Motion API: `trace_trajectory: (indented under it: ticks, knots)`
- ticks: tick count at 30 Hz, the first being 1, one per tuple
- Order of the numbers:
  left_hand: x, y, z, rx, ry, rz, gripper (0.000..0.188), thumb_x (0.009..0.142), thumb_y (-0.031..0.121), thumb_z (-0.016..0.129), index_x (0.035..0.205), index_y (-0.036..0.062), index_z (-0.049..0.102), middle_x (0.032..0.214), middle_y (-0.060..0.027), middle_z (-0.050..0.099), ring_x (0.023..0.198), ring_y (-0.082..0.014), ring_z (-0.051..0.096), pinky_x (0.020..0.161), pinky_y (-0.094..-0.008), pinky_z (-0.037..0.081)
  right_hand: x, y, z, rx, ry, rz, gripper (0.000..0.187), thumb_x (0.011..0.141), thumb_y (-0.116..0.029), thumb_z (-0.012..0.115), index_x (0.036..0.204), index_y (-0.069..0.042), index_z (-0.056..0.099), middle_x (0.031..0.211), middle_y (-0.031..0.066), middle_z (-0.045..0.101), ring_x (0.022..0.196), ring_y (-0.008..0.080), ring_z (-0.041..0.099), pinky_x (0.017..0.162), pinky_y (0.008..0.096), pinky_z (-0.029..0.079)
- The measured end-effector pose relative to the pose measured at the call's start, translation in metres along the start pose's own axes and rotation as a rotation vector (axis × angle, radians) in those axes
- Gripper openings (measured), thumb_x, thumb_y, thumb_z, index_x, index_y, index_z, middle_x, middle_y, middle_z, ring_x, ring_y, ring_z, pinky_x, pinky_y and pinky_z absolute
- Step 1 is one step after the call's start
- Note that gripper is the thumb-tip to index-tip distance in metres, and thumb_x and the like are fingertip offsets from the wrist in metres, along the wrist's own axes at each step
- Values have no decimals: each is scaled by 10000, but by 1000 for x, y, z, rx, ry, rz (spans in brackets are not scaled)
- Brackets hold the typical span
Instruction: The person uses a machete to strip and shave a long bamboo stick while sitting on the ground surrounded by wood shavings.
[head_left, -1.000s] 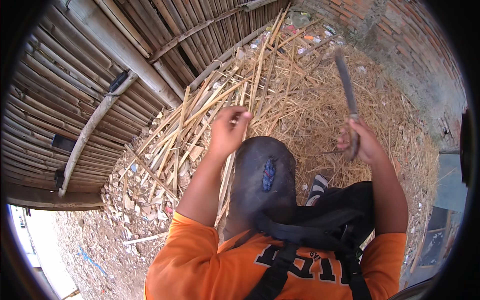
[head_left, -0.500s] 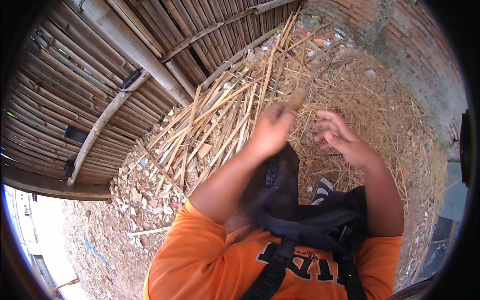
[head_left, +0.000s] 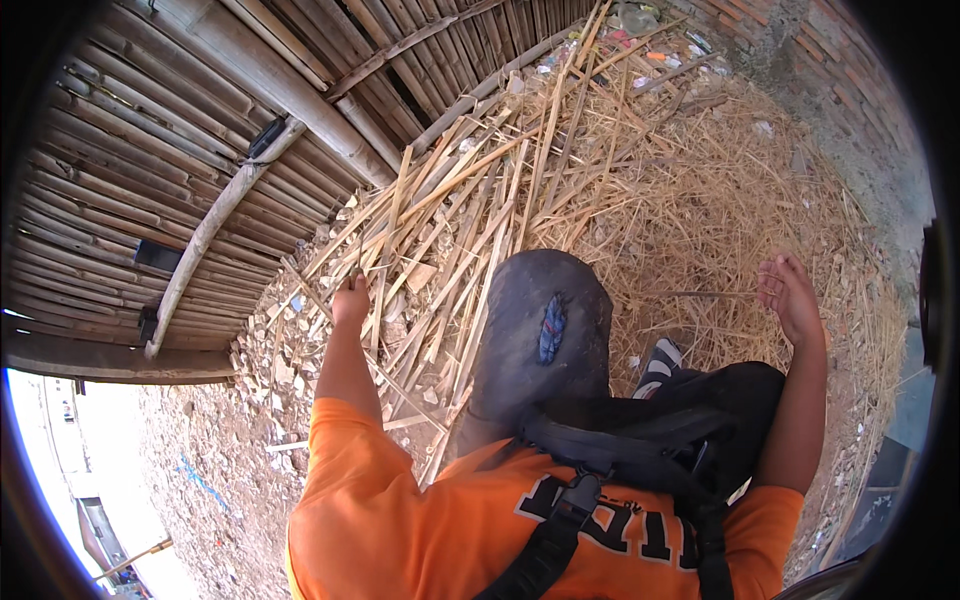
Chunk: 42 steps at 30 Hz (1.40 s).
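Observation:
My left hand (head_left: 350, 301) reaches out to the left over the bamboo strips, its fingers closed. A thin dark sliver stands up from the fist, in line with the blade of the wood-handled knife seen half a second ago. The fingers hide the handle. Out to the right, over the straw (head_left: 725, 215), my right hand (head_left: 790, 297) hangs with its fingers loosely curled and apart. No object shows in it. A thin straight strip (head_left: 700, 294) on the straw ends beside those fingertips. Split bamboo strips (head_left: 450, 240) lie heaped between the left hand and my dark-trousered knee (head_left: 510, 310).
A bamboo-slat wall (head_left: 180, 130) with a curved pole (head_left: 215, 215) closes off the left side. The brick wall (head_left: 860, 90) runs along the far right. Wood chips and stones (head_left: 285, 360) cover the ground at left. Black straps (head_left: 620, 440) cross my lap.
My left hand has swung far left and down from above my knee, carrying the knife. My right hand has moved outward to the right. The view has shifted slightly.

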<state>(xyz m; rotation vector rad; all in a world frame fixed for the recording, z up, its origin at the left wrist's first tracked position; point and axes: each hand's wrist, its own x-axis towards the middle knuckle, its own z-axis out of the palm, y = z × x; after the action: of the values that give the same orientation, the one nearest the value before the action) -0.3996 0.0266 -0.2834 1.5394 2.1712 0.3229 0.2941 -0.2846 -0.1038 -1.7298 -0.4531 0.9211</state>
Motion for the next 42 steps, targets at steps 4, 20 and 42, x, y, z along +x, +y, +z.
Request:
trace_trajectory:
  ticks: [4,20,42]
  knots:
    - [10,-37,9,132,-58,-7,654,950,531,545,1405,62,563,1323,-255,617,1249,-415,577,1072,-457,430,0,-4,15,-46,-80,-17,338,1048,-285,535,1353,-139,516,1123,25,626,908,127,609,779,313,521]
    - [8,-52,-31,-240,45,86,617,976,499,572,1408,58,569,1082,-164,721,829,-263,707,733,-334,555,-13,-2,17,-47,-91,-22,375,1046,-288,539,1383,-130,497,1141,45,621,929,135,616,789,314,521]
    - [-55,-29,-100,-275,-461,-163,495,988,446,574,1287,61,661,652,-11,533,527,-123,485,485,-320,405,-21,-4,24,-121,-106,-68,427,1030,-321,562,1408,-140,482,1181,58,602,954,151,596,825,327,505]
